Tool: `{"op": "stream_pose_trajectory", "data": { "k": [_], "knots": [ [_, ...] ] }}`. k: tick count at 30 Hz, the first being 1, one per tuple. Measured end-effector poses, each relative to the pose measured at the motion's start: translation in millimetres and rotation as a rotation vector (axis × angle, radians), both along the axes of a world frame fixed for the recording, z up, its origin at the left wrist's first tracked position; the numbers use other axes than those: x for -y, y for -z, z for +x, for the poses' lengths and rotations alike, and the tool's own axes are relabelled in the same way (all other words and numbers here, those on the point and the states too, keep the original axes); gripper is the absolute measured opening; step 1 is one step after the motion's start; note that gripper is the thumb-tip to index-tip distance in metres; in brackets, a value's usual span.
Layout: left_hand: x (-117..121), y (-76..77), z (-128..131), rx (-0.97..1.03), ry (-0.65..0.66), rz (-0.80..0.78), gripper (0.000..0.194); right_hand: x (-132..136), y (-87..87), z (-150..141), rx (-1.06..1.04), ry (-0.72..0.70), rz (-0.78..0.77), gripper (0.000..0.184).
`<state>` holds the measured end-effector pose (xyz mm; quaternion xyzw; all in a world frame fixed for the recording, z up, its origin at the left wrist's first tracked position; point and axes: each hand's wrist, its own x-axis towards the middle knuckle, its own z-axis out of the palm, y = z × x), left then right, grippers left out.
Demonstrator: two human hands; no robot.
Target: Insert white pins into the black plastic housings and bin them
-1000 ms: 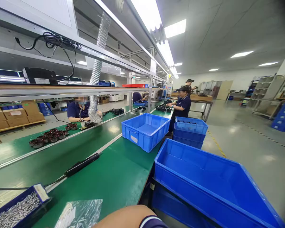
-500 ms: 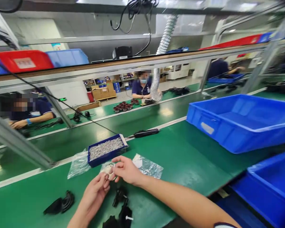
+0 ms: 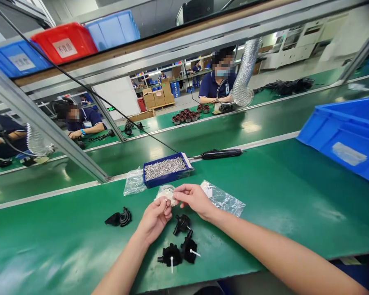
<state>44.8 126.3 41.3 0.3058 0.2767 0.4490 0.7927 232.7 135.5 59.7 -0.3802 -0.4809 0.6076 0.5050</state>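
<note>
My left hand point(image 3: 156, 215) is closed in a pinch, with a tiny pale piece at its fingertips, too small to name. Beside it, my right hand point(image 3: 195, 198) reaches over a clear bag of small white parts point(image 3: 167, 191). The right thumb and fingers are drawn together at the bag's edge; what lies between them is hidden. Below the hands are black plastic housings: one point(image 3: 182, 224) close to the left hand, another point(image 3: 189, 249) and a third point(image 3: 169, 255) with thin white pins sticking out. A further black part point(image 3: 119, 217) rests to the left.
Behind the hands stands a blue box of metal screws or pins point(image 3: 166, 168), with a black electric screwdriver point(image 3: 221, 153) beside it. Clear plastic bags point(image 3: 134, 182) lie about. A large blue bin point(image 3: 350, 139) is at right. Co-workers point(image 3: 218, 84) sit across the bench.
My view has tilted down and turned, so the bench things sit elsewhere in the picture. Both hands stay close together at the bag, the left still pinching.
</note>
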Motion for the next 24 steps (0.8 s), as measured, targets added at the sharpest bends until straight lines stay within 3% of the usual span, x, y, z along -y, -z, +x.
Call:
{"op": "stream_pose_trajectory", "data": {
  "k": [6,14,21,24],
  "knots": [
    [1,-3.8,0,0.054,0.021,0.002,0.019,8,0.3,-4,0.044,-0.009,0.122,0.035],
    [2,-5.4,2,0.057,-0.027,-0.012,0.023,16,-1.6,-5,0.31,0.192,0.428,0.017],
    [3,-4.1,2,0.071,-0.024,0.002,0.025,19,-5.1,-6,0.348,0.169,0.533,0.01],
    [2,-2.6,1,0.067,-0.033,0.023,0.025,20,-3.2,-5,0.437,0.192,0.664,0.012]
  ]
}}
